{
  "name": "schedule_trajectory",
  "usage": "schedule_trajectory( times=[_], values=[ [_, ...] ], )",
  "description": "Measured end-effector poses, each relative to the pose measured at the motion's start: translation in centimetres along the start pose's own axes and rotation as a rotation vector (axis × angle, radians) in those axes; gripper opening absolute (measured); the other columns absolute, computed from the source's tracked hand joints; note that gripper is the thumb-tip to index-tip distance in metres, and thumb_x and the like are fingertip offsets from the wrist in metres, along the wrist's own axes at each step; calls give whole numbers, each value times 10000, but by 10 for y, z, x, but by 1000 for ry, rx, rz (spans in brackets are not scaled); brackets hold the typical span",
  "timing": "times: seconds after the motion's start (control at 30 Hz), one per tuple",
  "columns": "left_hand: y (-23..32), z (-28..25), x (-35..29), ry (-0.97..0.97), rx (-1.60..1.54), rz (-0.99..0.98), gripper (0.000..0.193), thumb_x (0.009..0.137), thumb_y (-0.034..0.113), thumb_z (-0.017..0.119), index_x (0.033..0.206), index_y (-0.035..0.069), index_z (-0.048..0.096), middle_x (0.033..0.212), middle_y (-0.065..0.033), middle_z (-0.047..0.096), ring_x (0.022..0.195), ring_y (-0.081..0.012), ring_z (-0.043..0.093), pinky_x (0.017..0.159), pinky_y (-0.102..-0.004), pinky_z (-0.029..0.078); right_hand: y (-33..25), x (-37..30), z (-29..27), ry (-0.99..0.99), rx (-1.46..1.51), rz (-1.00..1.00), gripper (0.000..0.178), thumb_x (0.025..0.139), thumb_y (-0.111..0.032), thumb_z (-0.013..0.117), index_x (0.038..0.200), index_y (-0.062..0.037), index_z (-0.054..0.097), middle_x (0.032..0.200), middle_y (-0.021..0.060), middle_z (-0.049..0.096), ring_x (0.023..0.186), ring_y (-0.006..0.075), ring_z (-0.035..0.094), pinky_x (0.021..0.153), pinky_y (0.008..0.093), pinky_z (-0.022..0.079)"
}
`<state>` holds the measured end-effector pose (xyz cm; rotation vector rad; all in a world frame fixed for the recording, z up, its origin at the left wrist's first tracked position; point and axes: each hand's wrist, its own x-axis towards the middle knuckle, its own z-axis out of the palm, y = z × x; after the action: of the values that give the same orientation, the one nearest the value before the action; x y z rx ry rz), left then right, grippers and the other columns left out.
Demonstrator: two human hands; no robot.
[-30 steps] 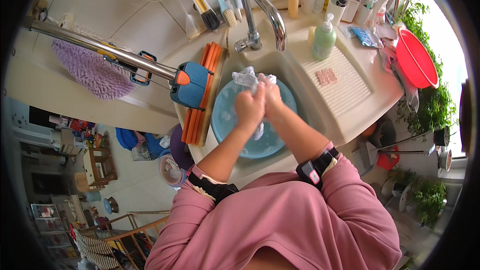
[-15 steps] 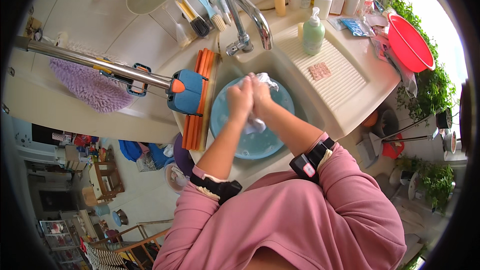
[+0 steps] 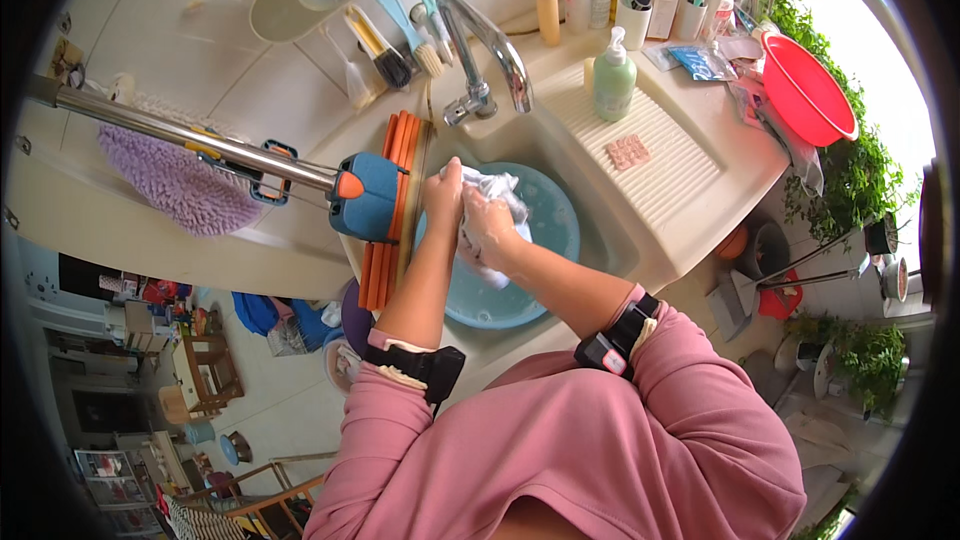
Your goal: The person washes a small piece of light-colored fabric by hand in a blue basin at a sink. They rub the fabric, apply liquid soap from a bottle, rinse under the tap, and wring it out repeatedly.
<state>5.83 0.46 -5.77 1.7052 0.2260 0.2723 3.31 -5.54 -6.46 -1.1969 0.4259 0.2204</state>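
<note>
A wet white cloth (image 3: pixel 505 190) is bunched between my two hands above a blue basin (image 3: pixel 553 250) that sits in the sink. My left hand (image 3: pixel 443 198) is closed on the cloth's left side, over the basin's left part. My right hand (image 3: pixel 490 224), with suds on it, grips the cloth just to the right and slightly nearer to me. Part of the cloth hangs below my right hand toward the soapy water. Folds of cloth hide some of my fingertips.
A chrome faucet (image 3: pixel 480 95) rises behind the basin. An orange sponge mop (image 3: pixel 388 210) leans along the sink's left edge. Right of the sink, a green pump bottle (image 3: pixel 614 80) and a pink sponge-like block (image 3: pixel 628 151) rest on the ribbed drainboard (image 3: pixel 675 170). A red basin (image 3: pixel 808 90) stands farther right.
My hands have shifted left and slightly apart, with the left hand now farther left. More of the white cloth shows between and below them. The view has shifted a little.
</note>
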Motion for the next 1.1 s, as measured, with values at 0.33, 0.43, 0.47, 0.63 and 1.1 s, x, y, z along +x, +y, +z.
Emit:
schedule_trajectory(
  times=[0.33, 0.43, 0.47, 0.63, 1.1],
  values=[
    [1, 7, -16, 11, 470, 202, 449, 869, 355, 562, 685, -50, 618, 582, -118, 607, 543, -195, 572, 543, -367, 439, 9, 22, -10, -152, 731, 503, 348, 950, -382, 432, 952, -61, 565, 904, 76, 600, 776, 225, 572, 710, 352, 460],
    [3, 6, -16, -23, 421, 117, 481, 857, 403, 533, 739, -48, 652, 674, -253, 607, 652, -412, 616, 587, -461, 457, 7, 20, -13, -101, 454, 299, 310, 952, -312, 439, 1025, -39, 565, 953, 86, 600, 789, 199, 573, 696, 349, 464],
    [6, 5, -16, -13, 512, 154, 473, 857, 403, 532, 742, -39, 656, 674, -249, 607, 662, -412, 618, 595, -460, 460, 4, 20, -16, -242, 538, 272, 289, 952, -298, 440, 995, -42, 568, 930, 82, 598, 784, 197, 571, 684, 352, 463],
    [16, 8, -24, -131, 631, 324, 446, 849, 365, 556, 718, -54, 633, 646, -256, 586, 610, -362, 615, 583, -438, 455, -5, 26, -30, -469, 828, 274, 260, 957, -286, 409, 901, -79, 555, 803, 75, 586, 677, 228, 572, 618, 382, 481],
    [22, 14, -21, -126, 405, 66, 446, 859, 330, 565, 687, -79, 609, 573, -163, 596, 528, -201, 563, 529, -385, 433, 5, 21, -21, -294, 715, 399, 387, 953, -335, 418, 1071, 1, 571, 929, 108, 611, 746, 194, 576, 640, 355, 460]
  ],
)
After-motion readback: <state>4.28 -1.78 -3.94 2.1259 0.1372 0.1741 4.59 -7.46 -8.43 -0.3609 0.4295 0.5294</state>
